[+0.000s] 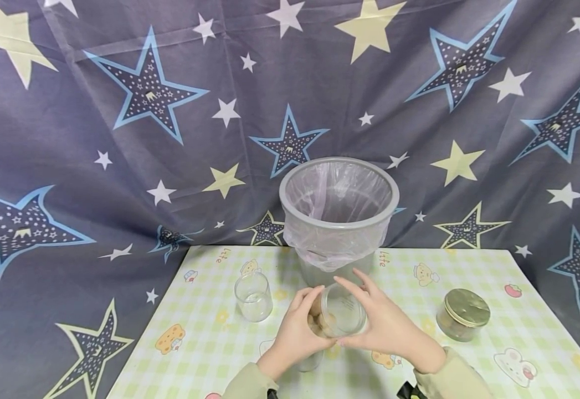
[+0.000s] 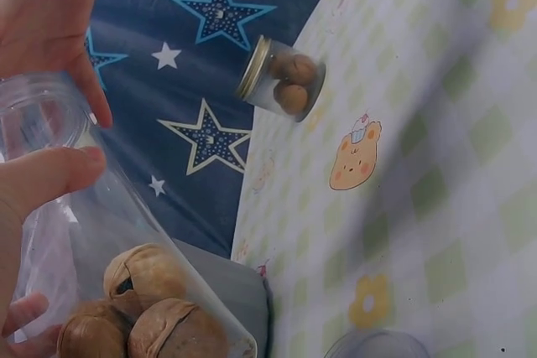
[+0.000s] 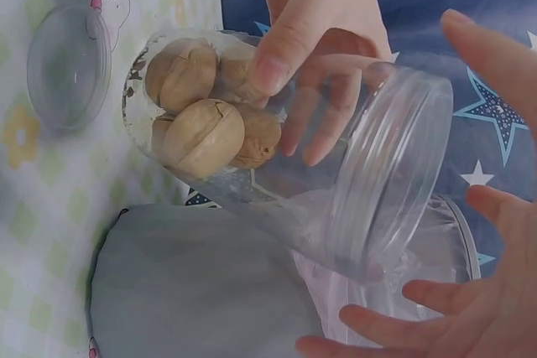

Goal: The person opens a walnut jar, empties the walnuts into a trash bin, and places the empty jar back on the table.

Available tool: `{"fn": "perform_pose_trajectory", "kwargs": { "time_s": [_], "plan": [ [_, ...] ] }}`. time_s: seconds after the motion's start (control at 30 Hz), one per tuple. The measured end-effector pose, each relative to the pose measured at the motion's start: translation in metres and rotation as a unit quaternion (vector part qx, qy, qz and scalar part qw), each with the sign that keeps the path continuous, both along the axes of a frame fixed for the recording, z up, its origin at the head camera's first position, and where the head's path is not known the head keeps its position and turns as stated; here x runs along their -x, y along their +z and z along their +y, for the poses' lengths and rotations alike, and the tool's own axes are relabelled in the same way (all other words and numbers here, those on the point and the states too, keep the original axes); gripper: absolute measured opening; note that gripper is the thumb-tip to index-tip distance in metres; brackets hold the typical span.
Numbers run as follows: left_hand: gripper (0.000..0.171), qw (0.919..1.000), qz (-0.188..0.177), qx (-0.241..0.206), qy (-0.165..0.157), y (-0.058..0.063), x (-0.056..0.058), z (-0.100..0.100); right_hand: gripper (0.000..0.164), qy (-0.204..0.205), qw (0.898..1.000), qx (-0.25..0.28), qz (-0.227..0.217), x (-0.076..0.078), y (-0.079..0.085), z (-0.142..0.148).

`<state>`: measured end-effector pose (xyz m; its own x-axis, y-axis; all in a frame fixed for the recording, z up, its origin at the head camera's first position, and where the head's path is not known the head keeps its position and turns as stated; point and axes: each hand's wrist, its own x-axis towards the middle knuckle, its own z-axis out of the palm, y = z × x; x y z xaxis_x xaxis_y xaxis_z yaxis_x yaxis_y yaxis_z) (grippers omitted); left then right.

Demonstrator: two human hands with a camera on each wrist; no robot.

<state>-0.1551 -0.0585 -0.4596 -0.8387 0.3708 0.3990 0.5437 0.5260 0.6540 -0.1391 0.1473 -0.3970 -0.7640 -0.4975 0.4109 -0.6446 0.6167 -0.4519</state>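
Observation:
My left hand point(image 1: 294, 332) grips a clear screw-top jar point(image 1: 343, 311) round its side, tilted in front of the bin. Inside, several brown walnuts point(image 3: 204, 138) with cracked shells lie toward the base, seen best in the right wrist view. The jar's threaded mouth faces my right hand point(image 1: 386, 318). Fingers of that hand are spread around the rim, and the right wrist view shows them extended beside it. A clear round lid point(image 3: 69, 69) lies on the table below the jar, partly hidden by my left hand in the head view.
A grey bin point(image 1: 338, 224) lined with a translucent bag stands behind my hands. Left of it is an uncapped clear jar point(image 1: 253, 297). A gold-lidded jar point(image 1: 463, 314) of walnuts sits at right. A starry curtain point(image 1: 250, 72) hangs behind the checked tabletop point(image 1: 195, 310).

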Motion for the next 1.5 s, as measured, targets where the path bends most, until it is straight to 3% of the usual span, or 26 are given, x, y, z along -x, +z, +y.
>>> {"fn": "perform_pose_trajectory", "kwargs": {
  "time_s": [0.2, 0.37, 0.67, 1.0, 1.27, 1.5],
  "plan": [
    [0.097, 0.9993, 0.024, 0.027, 0.012, -0.001, 0.0, 0.001, 0.101, -0.004, 1.0, -0.009, 0.003, -0.001, -0.002, -0.002],
    [0.098, 0.9986, 0.017, 0.047, 0.019, -0.001, -0.001, 0.002, 0.101, -0.024, 1.0, -0.016, -0.009, -0.002, -0.003, -0.004],
    [0.094, 0.9973, 0.037, 0.057, 0.028, 0.0, 0.0, 0.002, 0.088, -0.025, 0.999, -0.015, 0.036, -0.001, -0.005, -0.009],
    [0.094, 0.995, 0.032, 0.089, 0.031, -0.001, -0.001, 0.001, 0.077, -0.015, 1.0, -0.007, 0.006, 0.0, -0.009, -0.01],
    [0.097, 0.9899, 0.079, 0.111, 0.036, -0.008, -0.001, 0.0, 0.078, -0.031, 0.999, 0.001, 0.012, -0.001, -0.017, -0.013],
    [0.099, 0.9829, 0.127, 0.132, 0.021, -0.016, 0.001, -0.008, 0.082, -0.052, 0.998, 0.032, 0.007, -0.004, -0.024, -0.015]
  ]
}}
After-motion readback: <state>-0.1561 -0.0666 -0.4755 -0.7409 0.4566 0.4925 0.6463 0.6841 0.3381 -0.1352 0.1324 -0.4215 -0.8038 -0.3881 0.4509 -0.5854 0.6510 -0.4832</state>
